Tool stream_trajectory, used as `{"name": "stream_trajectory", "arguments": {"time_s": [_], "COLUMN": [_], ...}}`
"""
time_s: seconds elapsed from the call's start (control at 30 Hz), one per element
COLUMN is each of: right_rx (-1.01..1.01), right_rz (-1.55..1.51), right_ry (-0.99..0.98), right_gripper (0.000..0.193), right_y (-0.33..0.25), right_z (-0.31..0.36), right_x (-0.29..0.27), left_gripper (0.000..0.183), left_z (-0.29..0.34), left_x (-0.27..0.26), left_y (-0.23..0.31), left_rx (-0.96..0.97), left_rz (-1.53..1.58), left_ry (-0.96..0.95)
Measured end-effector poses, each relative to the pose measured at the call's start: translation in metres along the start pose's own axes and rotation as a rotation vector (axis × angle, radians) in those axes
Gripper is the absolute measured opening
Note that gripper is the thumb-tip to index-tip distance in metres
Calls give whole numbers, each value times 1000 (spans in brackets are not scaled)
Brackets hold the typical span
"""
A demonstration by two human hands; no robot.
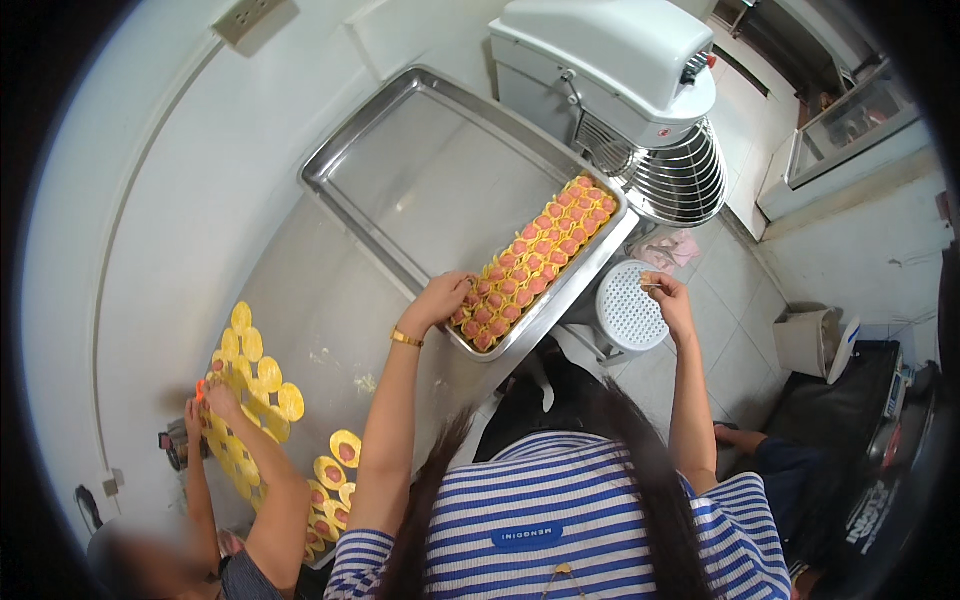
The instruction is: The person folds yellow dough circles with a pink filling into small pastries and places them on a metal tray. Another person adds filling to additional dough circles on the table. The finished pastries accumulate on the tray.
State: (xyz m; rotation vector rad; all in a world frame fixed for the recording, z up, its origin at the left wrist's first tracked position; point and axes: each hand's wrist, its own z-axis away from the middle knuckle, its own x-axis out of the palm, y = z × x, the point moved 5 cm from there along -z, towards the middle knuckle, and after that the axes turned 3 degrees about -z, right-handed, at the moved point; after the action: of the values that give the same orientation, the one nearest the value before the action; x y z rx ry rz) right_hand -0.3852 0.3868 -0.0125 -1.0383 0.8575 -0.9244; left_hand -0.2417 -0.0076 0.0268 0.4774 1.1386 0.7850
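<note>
Left hand (443, 296) at the near end of the tray (400, 170), fingers curled down onto the nearest dumplings (535, 262), gold bracelet (406, 339) on the wrist. Right hand (668, 295) out past the tray's edge at 3 o'clock, above a white perforated stool (628, 320), fingertips pinched on a small yellow piece (650, 281). Hands well apart, tray corner between them.

Dumplings packed in tight rows along the tray's right side, yellow wrappers with pink filling, running toward 1 o'clock; rest of the tray bare steel. Tray resting on a steel worktop (320, 310).

White mixer (620, 90) with wire guard just beyond the tray at 12 o'clock.

At 8 o'clock, round yellow wrappers (255, 375) spread on the worktop, some topped with pink filling; another person's hand (222, 400) resting among them.
</note>
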Motion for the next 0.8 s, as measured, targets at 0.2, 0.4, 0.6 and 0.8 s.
{"name": "stream_trajectory", "arguments": {"time_s": [0.2,0.4,0.6,0.8], "right_rx": [17,33,-25,-168], "right_rz": [23,39,-6,-10], "right_ry": [-68,-92,-92,-122], "right_gripper": [33,34,31,29], "right_y": [-1,-9,-26,-42], "right_z": [14,14,-13,-54], "right_x": [24,32,28,16], "left_gripper": [36,37,39,39], "left_z": [10,8,-13,-31], "left_x": [0,1,8,11], "left_y": [1,1,11,27], "left_rx": [-60,-32,10,61], "left_rz": [73,48,118,114], "left_ry": [-10,38,155,189]}}
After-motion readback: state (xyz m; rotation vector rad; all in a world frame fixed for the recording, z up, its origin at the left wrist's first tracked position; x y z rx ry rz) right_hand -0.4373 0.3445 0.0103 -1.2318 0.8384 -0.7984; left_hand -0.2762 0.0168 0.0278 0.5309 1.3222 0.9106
